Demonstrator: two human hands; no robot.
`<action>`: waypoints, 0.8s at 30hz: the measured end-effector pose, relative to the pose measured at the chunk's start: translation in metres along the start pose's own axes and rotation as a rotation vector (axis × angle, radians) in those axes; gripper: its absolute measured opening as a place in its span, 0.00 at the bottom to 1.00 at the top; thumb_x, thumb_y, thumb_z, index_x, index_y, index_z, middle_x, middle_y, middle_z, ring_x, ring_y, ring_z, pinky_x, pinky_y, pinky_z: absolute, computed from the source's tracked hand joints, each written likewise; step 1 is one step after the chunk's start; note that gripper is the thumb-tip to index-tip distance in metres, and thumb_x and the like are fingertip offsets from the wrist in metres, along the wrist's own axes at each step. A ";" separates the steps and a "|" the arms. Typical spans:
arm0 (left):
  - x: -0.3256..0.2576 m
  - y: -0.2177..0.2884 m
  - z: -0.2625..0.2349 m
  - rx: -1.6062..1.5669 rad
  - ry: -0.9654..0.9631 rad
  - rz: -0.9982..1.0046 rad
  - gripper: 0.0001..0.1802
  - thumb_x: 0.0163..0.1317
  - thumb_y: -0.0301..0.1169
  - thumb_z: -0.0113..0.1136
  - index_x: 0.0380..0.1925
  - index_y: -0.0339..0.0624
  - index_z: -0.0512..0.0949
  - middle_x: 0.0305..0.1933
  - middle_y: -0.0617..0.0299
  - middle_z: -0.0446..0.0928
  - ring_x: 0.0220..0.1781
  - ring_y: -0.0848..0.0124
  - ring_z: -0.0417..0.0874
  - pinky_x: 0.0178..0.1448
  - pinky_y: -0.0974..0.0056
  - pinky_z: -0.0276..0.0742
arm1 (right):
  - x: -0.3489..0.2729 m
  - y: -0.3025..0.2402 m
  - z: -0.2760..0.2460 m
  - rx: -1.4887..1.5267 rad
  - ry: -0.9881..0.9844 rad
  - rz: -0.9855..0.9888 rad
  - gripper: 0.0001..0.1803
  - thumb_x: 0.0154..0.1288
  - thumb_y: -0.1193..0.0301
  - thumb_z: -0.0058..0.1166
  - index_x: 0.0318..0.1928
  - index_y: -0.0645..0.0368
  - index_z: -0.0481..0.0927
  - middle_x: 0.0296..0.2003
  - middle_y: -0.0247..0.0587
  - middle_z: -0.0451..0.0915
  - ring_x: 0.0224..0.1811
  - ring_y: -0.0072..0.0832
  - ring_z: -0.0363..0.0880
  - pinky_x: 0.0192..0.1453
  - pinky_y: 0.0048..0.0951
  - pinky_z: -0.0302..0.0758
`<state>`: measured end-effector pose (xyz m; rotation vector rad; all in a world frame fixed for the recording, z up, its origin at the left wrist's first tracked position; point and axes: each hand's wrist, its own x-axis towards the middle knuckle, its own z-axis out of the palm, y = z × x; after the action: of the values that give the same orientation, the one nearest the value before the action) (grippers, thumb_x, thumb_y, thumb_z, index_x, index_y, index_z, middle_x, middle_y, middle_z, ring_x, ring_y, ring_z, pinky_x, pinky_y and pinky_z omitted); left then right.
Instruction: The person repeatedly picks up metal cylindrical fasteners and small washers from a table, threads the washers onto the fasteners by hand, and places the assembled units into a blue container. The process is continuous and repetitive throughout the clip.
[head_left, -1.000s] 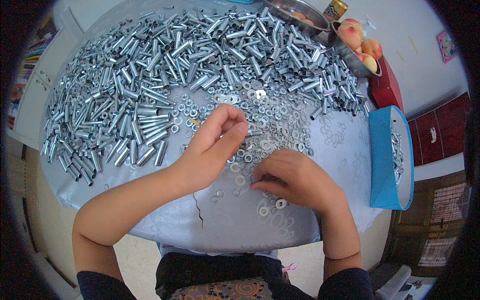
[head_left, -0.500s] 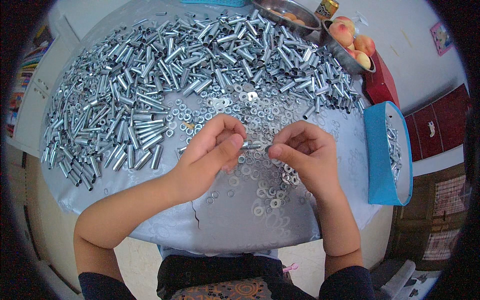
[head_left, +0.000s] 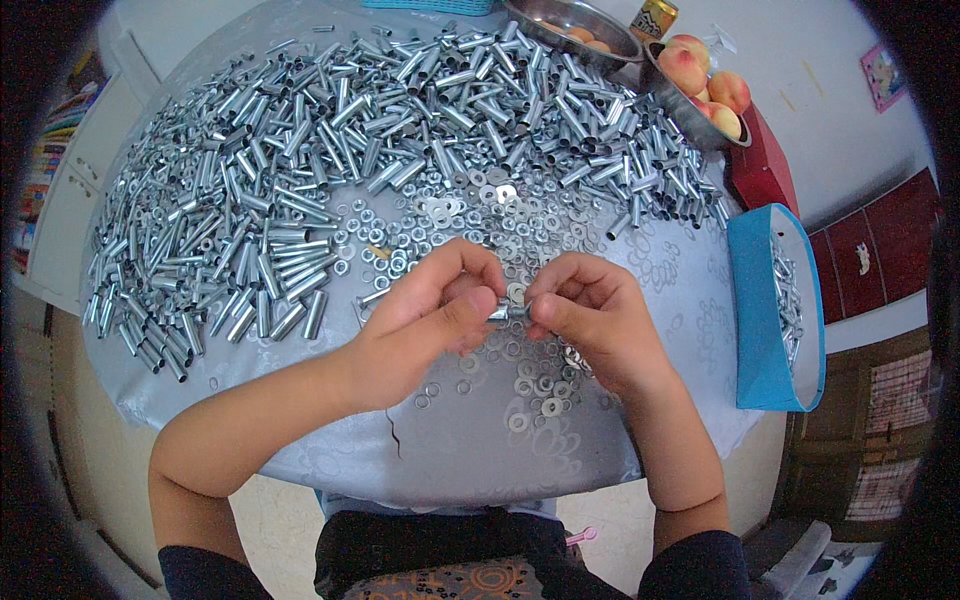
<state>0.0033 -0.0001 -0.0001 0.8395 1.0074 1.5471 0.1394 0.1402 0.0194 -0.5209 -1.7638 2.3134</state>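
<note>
My left hand (head_left: 430, 318) is closed around a metal expansion bolt (head_left: 502, 313), whose end sticks out to the right between thumb and fingers. My right hand (head_left: 592, 315) pinches a small metal ring-like part (head_left: 527, 313) against that end; whether it is a nut or a washer I cannot tell. Both hands are above the near middle of the table. Beneath and beyond them lie loose washers (head_left: 551, 406) and nuts (head_left: 402, 240), partly hidden by the fingers.
A wide heap of metal sleeves (head_left: 345, 110) covers the table's far and left side. At the right edge stands a blue box (head_left: 755, 310) holding metal parts. Beyond are a steel bowl of peaches (head_left: 690, 112), a basin (head_left: 590, 55), a can (head_left: 655, 18) and a blue basket (head_left: 425, 5).
My right hand has moved left, bringing the small ring-like part to the bolt's end and closing the gap between them. My left hand has shifted slightly right and nearer.
</note>
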 end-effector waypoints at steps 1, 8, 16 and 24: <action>-0.001 0.000 0.001 0.021 0.008 -0.011 0.14 0.64 0.39 0.47 0.40 0.41 0.65 0.31 0.67 0.62 0.29 0.80 0.63 0.33 0.74 0.61 | 0.000 0.000 0.000 0.003 -0.005 -0.006 0.07 0.54 0.75 0.59 0.33 0.62 0.76 0.30 0.36 0.78 0.32 0.21 0.76 0.39 0.21 0.73; -0.002 0.002 0.001 -0.033 -0.013 -0.040 0.14 0.63 0.40 0.47 0.40 0.42 0.65 0.30 0.69 0.62 0.29 0.81 0.63 0.33 0.75 0.61 | 0.000 0.004 0.003 0.029 0.018 0.009 0.12 0.50 0.72 0.63 0.33 0.63 0.75 0.28 0.35 0.76 0.28 0.23 0.75 0.33 0.21 0.73; -0.001 0.000 0.018 -0.290 0.162 -0.275 0.13 0.65 0.43 0.44 0.33 0.44 0.65 0.18 0.71 0.54 0.18 0.81 0.54 0.23 0.73 0.53 | -0.006 0.006 0.018 -0.409 0.225 -0.224 0.07 0.53 0.72 0.60 0.33 0.60 0.80 0.28 0.36 0.80 0.30 0.20 0.77 0.34 0.21 0.72; 0.007 -0.003 0.022 -0.442 0.359 -0.399 0.15 0.66 0.46 0.40 0.27 0.49 0.66 0.15 0.72 0.56 0.14 0.81 0.55 0.20 0.73 0.53 | -0.006 0.004 0.023 -0.817 -0.022 -0.697 0.16 0.44 0.78 0.64 0.37 0.63 0.79 0.31 0.41 0.78 0.30 0.25 0.77 0.34 0.23 0.73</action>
<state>0.0228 0.0107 0.0056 0.0453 0.9590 1.5115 0.1360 0.1169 0.0222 0.0504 -2.3599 1.1061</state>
